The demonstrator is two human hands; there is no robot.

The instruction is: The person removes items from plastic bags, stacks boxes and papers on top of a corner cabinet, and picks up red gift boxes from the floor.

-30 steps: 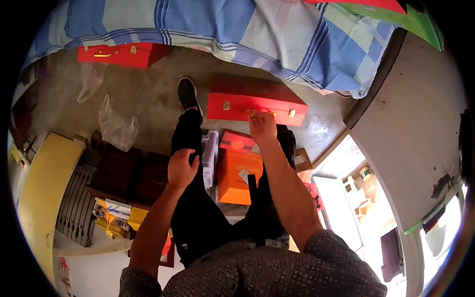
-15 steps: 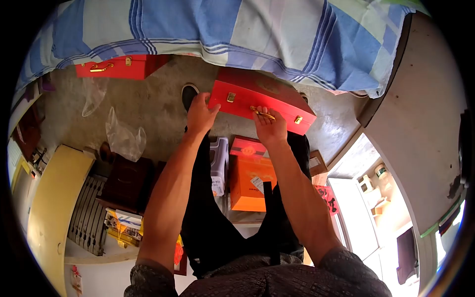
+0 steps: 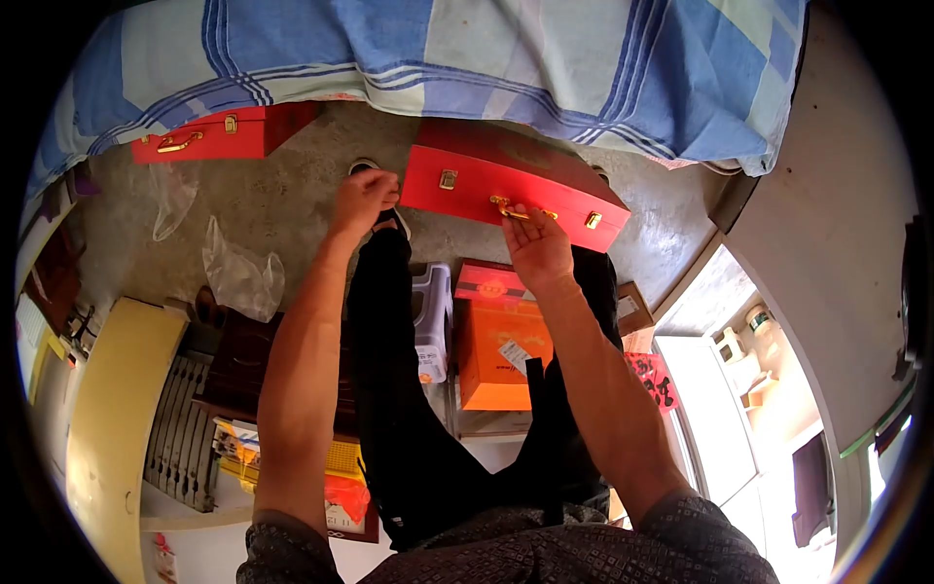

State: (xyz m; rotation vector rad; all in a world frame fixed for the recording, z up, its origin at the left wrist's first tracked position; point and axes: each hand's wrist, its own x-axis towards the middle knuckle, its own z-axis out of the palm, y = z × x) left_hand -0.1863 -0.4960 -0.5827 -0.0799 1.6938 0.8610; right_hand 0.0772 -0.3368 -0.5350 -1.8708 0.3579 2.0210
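Observation:
A red case (image 3: 506,185) with gold latches stands tilted on the floor, its top partly under the edge of the checked cloth. My right hand (image 3: 540,251) has its fingers curled at the gold handle (image 3: 504,206) on the case's front. Off the case's left end, my left hand (image 3: 365,204) hangs above my shoe with its fingers curled in and nothing visible in them. Farther left, a second red case (image 3: 209,136) with a similar handle sits partly under the same cloth.
A blue-and-white checked cloth (image 3: 389,39) drapes across the top. Clear plastic bags (image 3: 243,273) lie on the concrete floor. Between my legs are an orange box (image 3: 496,355) and a grey plastic stool (image 3: 430,321). A white cabinet (image 3: 705,389) stands open at right.
My left hand has come away from the case's left end, moving left and curling its fingers. My right hand stays at the handle, its grip looser. The view has shifted slightly.

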